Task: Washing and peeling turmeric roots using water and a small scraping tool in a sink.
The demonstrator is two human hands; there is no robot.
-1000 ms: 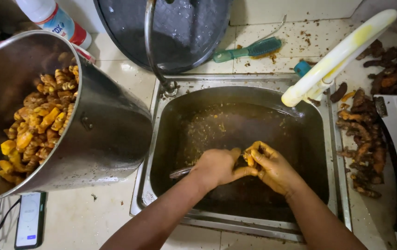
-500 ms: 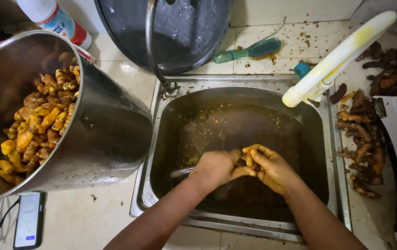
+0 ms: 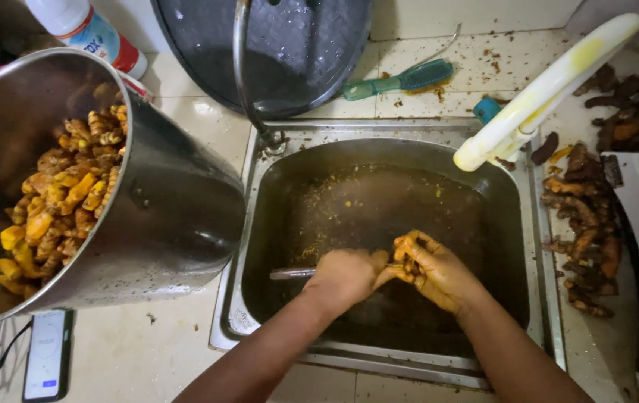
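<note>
Both hands work low in the steel sink (image 3: pixel 260 224), at about 6 o'clock of the basin, over murky brown water flecked yellow. Left hand (image 3: pixel 345 276) is closed in a fist around a thin metal tool (image 3: pixel 293 274) whose handle juts toward 9 o'clock, close to the sink's left wall. Right hand (image 3: pixel 439 272) is curled around a knobby orange root (image 3: pixel 407 257), fingers stained yellow; the two hands touch at the root. Open water lies from 10 to 2 o'clock of the hands; the near rim sits just under the forearms. At 9 o'clock, a large shiny steel pot (image 3: pixel 177 216), tilted, overhangs the sink's left edge and holds peeled yellow-orange pieces. On the tiled table at 3 o'clock, a pile of dark, rough unpeeled roots (image 3: pixel 584 239) lies beside the rim. At 12 o'clock, a curved tap (image 3: pixel 248 82), a dark round basin (image 3: pixel 312 45) and a green brush (image 3: pixel 401 80).
</note>
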